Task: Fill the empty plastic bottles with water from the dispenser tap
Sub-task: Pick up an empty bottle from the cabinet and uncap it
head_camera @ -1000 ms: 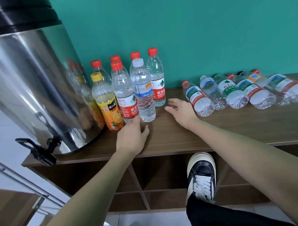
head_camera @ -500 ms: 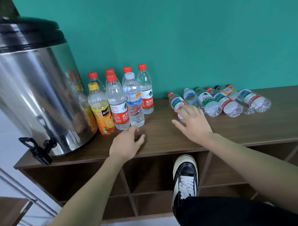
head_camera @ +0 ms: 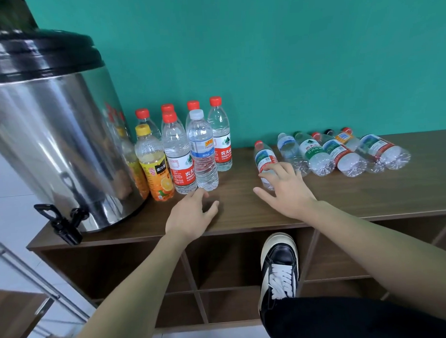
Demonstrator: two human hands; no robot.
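Right hand [head_camera: 288, 189] spread over lying bottle [head_camera: 264, 158], grasp unclear; left hand [head_camera: 190, 215] relaxed on brown shelf top [head_camera: 369, 196] beneath teal wall [head_camera: 288, 52].

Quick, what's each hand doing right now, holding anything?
Left hand: open, resting on the shelf top, holding nothing.
Right hand: open, fingers on the nearest lying bottle, no grip yet.

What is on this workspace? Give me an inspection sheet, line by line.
Surface: brown shelf top, open cubbies below.
Job's things: steel dispenser, black tap over the edge; seven standing bottles; lying bottles in a row.
Clutter: nothing seen.
Hands: left hand flat on the shelf; right hand, fingers on the nearest lying bottle, not curled round it.
Cables: nothing seen.
Surroundings: teal wall, black-and-white shoe.
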